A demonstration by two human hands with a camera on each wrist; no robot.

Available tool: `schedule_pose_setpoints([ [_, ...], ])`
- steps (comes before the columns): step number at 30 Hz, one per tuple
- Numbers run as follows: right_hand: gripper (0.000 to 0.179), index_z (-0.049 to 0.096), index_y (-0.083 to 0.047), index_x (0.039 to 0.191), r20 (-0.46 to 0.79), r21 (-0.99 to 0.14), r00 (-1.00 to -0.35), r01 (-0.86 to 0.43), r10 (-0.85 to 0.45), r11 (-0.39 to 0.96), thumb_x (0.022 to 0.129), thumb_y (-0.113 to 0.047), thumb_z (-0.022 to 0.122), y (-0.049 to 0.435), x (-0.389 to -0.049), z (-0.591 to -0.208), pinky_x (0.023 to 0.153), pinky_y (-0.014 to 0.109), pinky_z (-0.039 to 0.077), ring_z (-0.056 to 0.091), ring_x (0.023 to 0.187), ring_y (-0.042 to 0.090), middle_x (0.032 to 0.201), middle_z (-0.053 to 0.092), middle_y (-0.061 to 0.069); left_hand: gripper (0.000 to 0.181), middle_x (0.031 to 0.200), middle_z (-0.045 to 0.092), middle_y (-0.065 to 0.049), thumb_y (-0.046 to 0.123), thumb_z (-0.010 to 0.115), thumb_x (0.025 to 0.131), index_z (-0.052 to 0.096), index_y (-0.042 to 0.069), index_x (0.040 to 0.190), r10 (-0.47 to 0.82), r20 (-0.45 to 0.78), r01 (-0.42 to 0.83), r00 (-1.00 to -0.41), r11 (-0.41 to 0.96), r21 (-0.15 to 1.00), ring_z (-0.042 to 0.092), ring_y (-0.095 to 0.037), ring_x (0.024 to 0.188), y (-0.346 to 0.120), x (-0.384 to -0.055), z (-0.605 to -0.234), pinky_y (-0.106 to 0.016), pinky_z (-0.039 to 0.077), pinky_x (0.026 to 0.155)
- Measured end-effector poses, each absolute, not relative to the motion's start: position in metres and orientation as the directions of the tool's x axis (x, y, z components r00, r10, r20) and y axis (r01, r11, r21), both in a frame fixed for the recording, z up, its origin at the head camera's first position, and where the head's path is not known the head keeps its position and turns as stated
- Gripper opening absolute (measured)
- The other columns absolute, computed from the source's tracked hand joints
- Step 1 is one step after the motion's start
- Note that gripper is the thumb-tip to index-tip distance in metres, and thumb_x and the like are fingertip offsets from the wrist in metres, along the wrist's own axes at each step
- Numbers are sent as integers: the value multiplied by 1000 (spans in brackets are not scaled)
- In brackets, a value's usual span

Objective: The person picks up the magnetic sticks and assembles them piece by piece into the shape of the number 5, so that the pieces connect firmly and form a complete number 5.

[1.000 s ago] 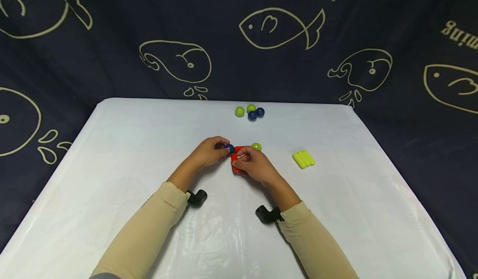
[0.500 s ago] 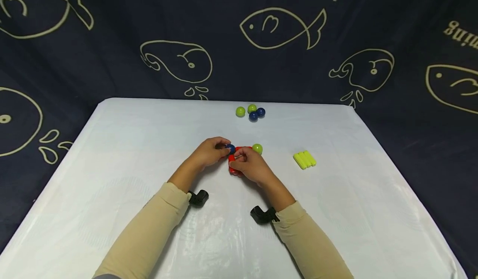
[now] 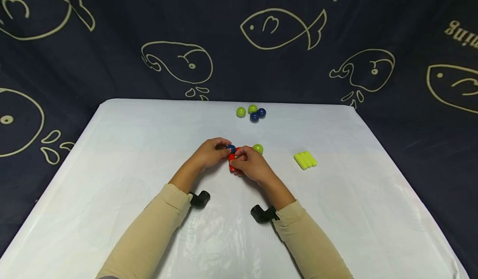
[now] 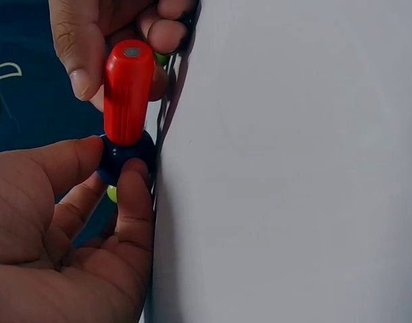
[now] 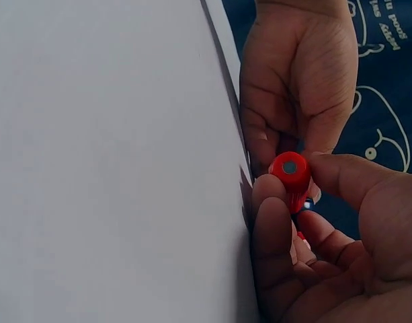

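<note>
My left hand (image 3: pixel 209 151) pinches a dark blue ball (image 3: pixel 231 148) between thumb and fingertips. A red magnetic rod (image 3: pixel 232 162) runs from that ball toward me. My right hand (image 3: pixel 255 165) holds this rod between thumb and fingers. In the left wrist view the rod (image 4: pixel 128 94) has one end against the blue ball (image 4: pixel 121 158); a grey metal disc shows on its free end. The right wrist view looks onto the rod's end (image 5: pixel 291 171). Behind my right fingers, a second red rod (image 3: pixel 245 148), partly hidden, lies between the blue ball and a green ball (image 3: pixel 257 148).
At the far edge of the white table (image 3: pixel 149 121), two green balls (image 3: pixel 241 112) and two dark blue balls (image 3: pixel 254 117) sit in a group. Three yellow-green rods (image 3: pixel 305 160) lie side by side to the right. A dark patterned cloth (image 3: pixel 284 75) hangs behind the table.
My right hand has shifted slightly left with the red rod, which now lines up below the blue ball. The left hand has barely moved and still pinches the ball.
</note>
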State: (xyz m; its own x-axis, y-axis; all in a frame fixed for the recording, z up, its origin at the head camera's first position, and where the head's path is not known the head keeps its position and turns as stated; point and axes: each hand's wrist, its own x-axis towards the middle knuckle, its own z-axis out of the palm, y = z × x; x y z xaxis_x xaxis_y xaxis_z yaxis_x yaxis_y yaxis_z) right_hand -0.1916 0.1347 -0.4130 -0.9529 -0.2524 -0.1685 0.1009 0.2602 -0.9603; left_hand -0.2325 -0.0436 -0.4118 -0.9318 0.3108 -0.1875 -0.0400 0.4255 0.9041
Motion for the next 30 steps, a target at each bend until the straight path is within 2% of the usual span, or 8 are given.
schedule_pose_setpoints([
  [4,21,54,4,107,-185,-949,-951,107,-249,295,93,-3,67,135,-192,-411,60,29,54,64,63,18,84,67,15,32,115,61,-13,15,63,98,62,7,128,305,-187,-48,-934,412,910,58,-22,94,-44,-233,-413,-29,50,75],
  [8,20,59,0,106,-183,-903,-956,72,-228,423,92,-10,69,140,-195,-405,61,28,53,63,67,17,85,66,9,32,115,61,-13,16,63,98,62,6,128,312,-191,-55,-931,398,916,58,-21,94,-45,-234,-415,-29,51,76],
  [13,19,62,-6,106,-104,-810,-959,-73,-265,581,94,-19,67,157,-203,-390,61,31,50,61,70,20,85,65,5,31,114,61,-13,15,65,97,63,6,127,309,-192,-63,-932,381,922,59,-22,95,-44,-234,-415,-28,51,77],
  [18,24,63,-5,113,-12,-735,-952,-198,-305,648,94,-20,65,177,-222,-373,68,33,50,62,80,20,97,67,5,31,114,62,-12,15,66,96,65,8,126,300,-181,-49,-936,400,915,57,-22,98,-45,-236,-415,-28,49,79],
  [23,26,62,-3,116,33,-674,-964,-216,-264,707,96,-19,66,201,-246,-363,76,37,49,63,90,25,107,67,10,29,114,61,-10,16,66,96,66,10,125,295,-186,-50,-937,416,908,54,-24,101,-45,-236,-415,-30,47,81],
  [30,33,57,-1,125,17,-621,-974,-188,-226,761,97,-18,64,221,-280,-367,90,45,47,61,105,32,125,61,18,29,114,60,-10,16,66,96,66,11,125,290,-194,-61,-937,414,908,52,-24,103,-45,-235,-415,-32,46,85],
])
